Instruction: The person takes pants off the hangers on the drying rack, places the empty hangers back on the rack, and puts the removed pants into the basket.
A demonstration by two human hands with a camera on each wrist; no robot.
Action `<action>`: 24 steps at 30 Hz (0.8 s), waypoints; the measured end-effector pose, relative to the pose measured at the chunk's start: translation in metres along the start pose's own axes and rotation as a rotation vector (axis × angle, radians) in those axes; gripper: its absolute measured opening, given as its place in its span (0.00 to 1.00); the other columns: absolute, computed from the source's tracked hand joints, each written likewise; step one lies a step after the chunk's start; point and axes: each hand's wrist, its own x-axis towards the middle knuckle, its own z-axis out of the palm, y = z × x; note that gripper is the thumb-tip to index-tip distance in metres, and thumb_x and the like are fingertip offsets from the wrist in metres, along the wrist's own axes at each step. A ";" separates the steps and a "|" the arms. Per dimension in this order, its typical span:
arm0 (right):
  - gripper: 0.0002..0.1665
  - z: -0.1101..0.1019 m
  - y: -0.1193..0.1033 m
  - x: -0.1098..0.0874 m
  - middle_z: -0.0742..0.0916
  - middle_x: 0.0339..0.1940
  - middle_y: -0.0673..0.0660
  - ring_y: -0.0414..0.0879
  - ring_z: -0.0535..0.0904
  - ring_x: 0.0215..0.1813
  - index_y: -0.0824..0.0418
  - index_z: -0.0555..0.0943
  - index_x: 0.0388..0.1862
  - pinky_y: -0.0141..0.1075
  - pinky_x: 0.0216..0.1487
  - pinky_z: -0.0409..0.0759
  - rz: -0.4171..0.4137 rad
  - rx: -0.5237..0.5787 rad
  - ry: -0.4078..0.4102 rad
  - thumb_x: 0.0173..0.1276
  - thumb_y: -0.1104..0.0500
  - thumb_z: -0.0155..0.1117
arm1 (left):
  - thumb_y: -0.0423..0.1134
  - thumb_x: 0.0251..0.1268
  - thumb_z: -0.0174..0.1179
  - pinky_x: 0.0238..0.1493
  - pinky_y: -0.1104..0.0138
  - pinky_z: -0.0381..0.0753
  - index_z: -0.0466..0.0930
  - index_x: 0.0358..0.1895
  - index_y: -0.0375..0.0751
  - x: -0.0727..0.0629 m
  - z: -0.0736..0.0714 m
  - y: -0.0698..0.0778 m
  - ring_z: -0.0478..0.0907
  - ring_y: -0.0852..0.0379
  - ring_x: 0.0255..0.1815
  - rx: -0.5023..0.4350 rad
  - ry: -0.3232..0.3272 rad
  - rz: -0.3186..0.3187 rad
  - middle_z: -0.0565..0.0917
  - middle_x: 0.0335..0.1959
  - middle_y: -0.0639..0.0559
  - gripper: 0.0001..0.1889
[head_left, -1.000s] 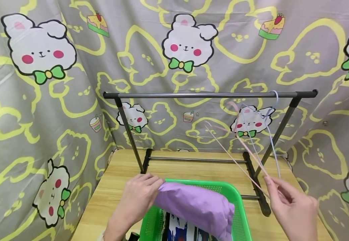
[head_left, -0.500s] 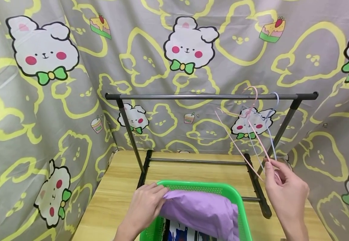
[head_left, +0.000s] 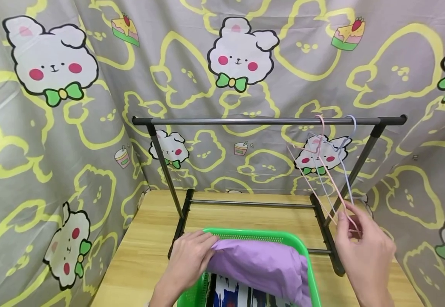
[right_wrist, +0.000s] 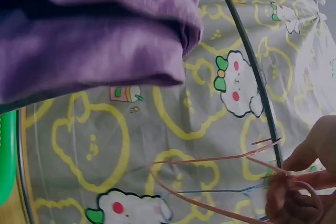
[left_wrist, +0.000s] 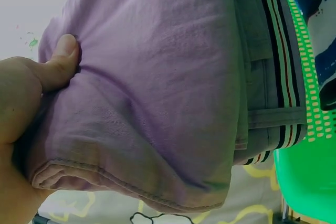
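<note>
My left hand (head_left: 189, 256) grips a folded pair of purple trousers (head_left: 257, 266) above a green basket (head_left: 253, 233). The thumb lies on the fabric in the left wrist view, where a striped inner waistband (left_wrist: 283, 77) and a belt loop show. On the right, my right hand (head_left: 364, 251) pinches the lower corner of a pink wire hanger (head_left: 332, 183). The hanger's hook is at the rail (head_left: 215, 122) of a dark metal rack. Just right of it, a pale blue hanger (head_left: 354, 127) hangs from the same rail.
Dark patterned clothing (head_left: 232, 294) lies in the basket below the trousers. The rack's foot (head_left: 327, 245) stands on the wooden table (head_left: 126, 251) right of the basket. A grey curtain (head_left: 192, 55) with rabbit prints surrounds the table behind and at both sides.
The pink hanger has moved right and up, then slightly down, bringing its hook to the rail beside the blue hanger. The left hand still holds the trousers, shifted slightly right.
</note>
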 end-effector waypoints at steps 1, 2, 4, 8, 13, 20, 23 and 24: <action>0.16 -0.002 -0.002 -0.002 0.91 0.32 0.60 0.19 0.77 0.33 0.65 0.88 0.52 0.19 0.33 0.66 -0.021 -0.012 -0.001 0.68 0.62 0.64 | 0.36 0.59 0.67 0.42 0.59 0.86 0.89 0.42 0.48 0.001 0.000 0.000 0.87 0.55 0.40 0.000 -0.001 -0.005 0.90 0.40 0.57 0.09; 0.17 -0.005 -0.005 -0.003 0.91 0.38 0.62 0.25 0.82 0.38 0.66 0.87 0.53 0.18 0.37 0.66 -0.042 -0.025 -0.001 0.69 0.60 0.64 | 0.36 0.59 0.67 0.42 0.60 0.86 0.89 0.43 0.48 0.001 0.000 0.000 0.87 0.55 0.40 -0.001 -0.003 -0.009 0.90 0.41 0.57 0.09; 0.19 -0.008 -0.013 -0.006 0.90 0.47 0.64 0.38 0.87 0.48 0.67 0.87 0.54 0.16 0.45 0.68 -0.084 -0.013 0.034 0.70 0.57 0.63 | 0.36 0.59 0.67 0.42 0.61 0.86 0.89 0.43 0.49 0.003 0.001 0.000 0.86 0.56 0.40 -0.004 -0.010 -0.015 0.90 0.41 0.57 0.10; 0.18 -0.006 -0.038 -0.011 0.90 0.46 0.66 0.50 0.87 0.52 0.70 0.88 0.46 0.18 0.60 0.71 -0.258 0.163 0.177 0.71 0.56 0.63 | 0.36 0.60 0.67 0.40 0.63 0.85 0.89 0.43 0.50 0.008 0.005 0.001 0.86 0.58 0.39 -0.022 -0.017 -0.015 0.90 0.40 0.59 0.09; 0.21 0.009 -0.057 -0.026 0.90 0.44 0.66 0.48 0.87 0.50 0.72 0.87 0.44 0.25 0.62 0.75 -0.497 0.408 -0.007 0.76 0.52 0.63 | 0.35 0.61 0.66 0.37 0.63 0.85 0.89 0.42 0.50 0.012 0.009 0.003 0.85 0.58 0.37 -0.036 0.001 -0.009 0.90 0.39 0.59 0.08; 0.40 0.024 -0.023 -0.056 0.84 0.62 0.46 0.46 0.84 0.57 0.48 0.78 0.70 0.42 0.54 0.83 -0.439 0.140 -0.688 0.60 0.40 0.78 | 0.34 0.62 0.66 0.36 0.66 0.83 0.89 0.41 0.51 0.011 0.014 0.006 0.84 0.60 0.36 -0.070 -0.042 -0.005 0.89 0.37 0.61 0.08; 0.38 0.033 -0.012 -0.063 0.86 0.57 0.42 0.41 0.84 0.52 0.46 0.79 0.67 0.45 0.47 0.85 -0.439 0.153 -0.802 0.57 0.49 0.81 | 0.35 0.63 0.67 0.38 0.65 0.84 0.89 0.42 0.51 0.008 0.016 0.007 0.84 0.61 0.37 -0.089 -0.086 -0.014 0.89 0.38 0.61 0.08; 0.36 0.036 -0.010 -0.064 0.87 0.54 0.41 0.38 0.84 0.48 0.46 0.81 0.65 0.43 0.45 0.85 -0.447 0.170 -0.805 0.55 0.53 0.81 | 0.35 0.63 0.67 0.39 0.65 0.84 0.89 0.43 0.51 0.008 0.017 0.006 0.83 0.61 0.38 -0.100 -0.103 -0.018 0.89 0.38 0.61 0.08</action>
